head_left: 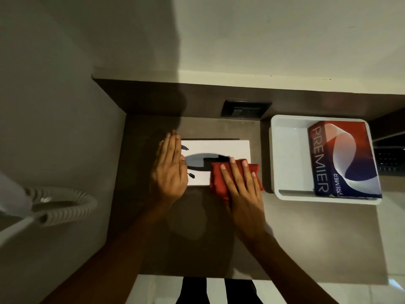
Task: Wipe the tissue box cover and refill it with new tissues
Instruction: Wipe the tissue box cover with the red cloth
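A white tissue box cover with a dark oval slot lies flat on the dark brown desk. My left hand rests flat on its left end, fingers together, pressing it down. My right hand lies flat on a folded red cloth that covers the cover's near right corner. To the right stands a white tray holding a red, blue and white PREMIER tissue pack.
A black socket panel sits in the desk's raised back ledge. A coiled grey phone cord hangs at the left, beside the desk. Dark shelving lies at the far right. Pale floor shows below the desk's front edge.
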